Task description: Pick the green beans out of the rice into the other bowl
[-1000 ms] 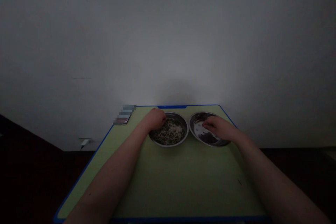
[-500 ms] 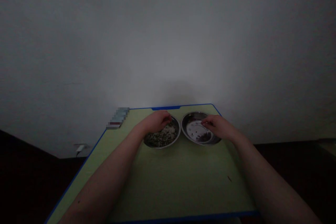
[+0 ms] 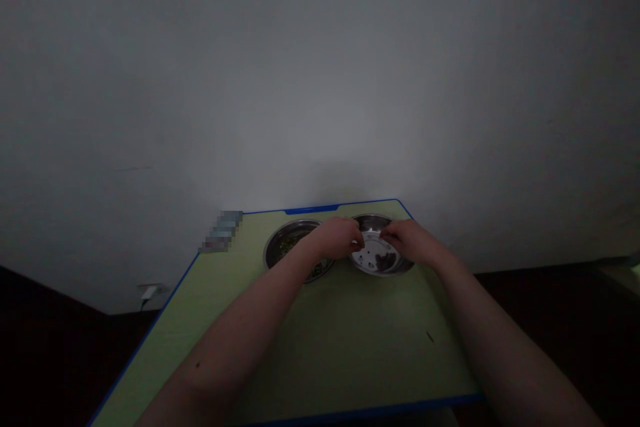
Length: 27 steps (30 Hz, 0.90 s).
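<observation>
The left hand hovers between two round metal bowls, its bent fingers reaching over the near-left side of the right bowl. Its fingertips are drawn close together; whether they grip anything is too small and dim to tell. The right hand is over the opposite side of that bowl, fingers bent and pointing towards the left hand, and whether they close on anything cannot be told either. The two hands are apart.

Below and between them, a cluster of dark pieces and a few scattered specks lie on the right bowl's pale, shiny bottom. The left bowl is beneath the left wrist and forearm, which hide part of it; a mix of dark and pale bits shows inside.

Both bowls rest on a light green counter with blue edging. Nearer the wearer than the right hand lies a thin dark sliver. Well to the left of the left hand, a pixelated flat item lies at the counter's far-left corner.
</observation>
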Tool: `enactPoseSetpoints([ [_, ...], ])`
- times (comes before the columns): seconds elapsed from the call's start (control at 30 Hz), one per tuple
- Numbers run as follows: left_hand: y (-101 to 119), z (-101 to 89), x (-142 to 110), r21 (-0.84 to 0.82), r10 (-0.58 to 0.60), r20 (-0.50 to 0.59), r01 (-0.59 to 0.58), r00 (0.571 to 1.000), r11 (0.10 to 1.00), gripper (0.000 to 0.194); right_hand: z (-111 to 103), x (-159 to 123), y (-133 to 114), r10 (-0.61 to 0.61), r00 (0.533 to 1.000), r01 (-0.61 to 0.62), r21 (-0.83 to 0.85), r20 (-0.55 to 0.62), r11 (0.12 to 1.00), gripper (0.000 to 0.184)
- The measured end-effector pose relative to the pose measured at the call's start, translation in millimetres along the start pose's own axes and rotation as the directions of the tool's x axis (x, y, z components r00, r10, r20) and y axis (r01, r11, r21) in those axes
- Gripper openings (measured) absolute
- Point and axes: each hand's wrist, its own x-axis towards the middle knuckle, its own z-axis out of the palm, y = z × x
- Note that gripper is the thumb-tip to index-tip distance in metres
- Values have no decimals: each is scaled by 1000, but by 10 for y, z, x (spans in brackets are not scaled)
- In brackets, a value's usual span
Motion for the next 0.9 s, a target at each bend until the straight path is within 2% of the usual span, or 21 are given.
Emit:
enactPoseSetpoints([
  [0.13, -70, -63, -78, -48, -28, -49, 25, 998, 999, 21, -21, -10, -20, 18, 1000, -18, -4, 14, 1000, 28],
  [0.2, -176, -117, -188, -65, -120, -104, 114, 987, 991, 22, -13, -9, -18, 11, 1000, -11, -1, 9, 1000, 28],
  [0.27, -328, -163, -359, -98, -264, -202, 249, 943, 964, 21, 2, -6, -8, 2, 1000, -2, 1, 6, 1000, 27],
  [0.33, -501, -184, -585, -144, -401, -293, 374, 868, 916, 21, 16, -5, 5, -3, 1000, 3, 3, 12, 1000, 26],
  [0.4, -663, -167, -841, -221, -541, -338, 493, 770, 841, 21, 24, -6, 11, -16, 1000, 16, 6, 17, 1000, 26],
  [0.47, -789, -105, -1095, -306, -682, -348, 609, 643, 731, 23, 25, -4, 3, -36, 999, 36, 13, 10, 999, 26],
  [0.53, -872, -4, -1312, -382, -773, -384, 675, 505, 631, 25, 18, 16, -30, -44, 999, 44, 34, -6, 998, 25],
  [0.6, -921, 126, -1469, -450, -819, -389, 689, 421, 568, 25, -1, 65, -99, -56, 998, 57, 60, -26, 997, 24],
  [0.73, -955, 394, -1585, -722, -923, -180, 591, 339, 358, 27, -68, 263, -352, -137, 990, 139, 41, -30, 990, 25],
  [0.77, -953, 448, -1584, -769, -936, -158, 555, 316, 317, 28, -85, 329, -431, -157, 987, 157, 19, -21, 987, 25],
  [0.83, -938, 529, -1567, -828, -940, -136, 485, 312, 281, 29, -112, 470, -596, -184, 983, 184, -35, 8, 982, 25],
  [0.87, -926, 555, -1556, -846, -938, -135, 455, 321, 278, 31, -118, 541, -677, -193, 981, 194, -68, 26, 979, 25],
  [0.9, -913, 574, -1546, -854, -926, -145, 429, 349, 295, 32, -119, 609, -756, -201, 978, 206, -105, 52, 973, 25],
])
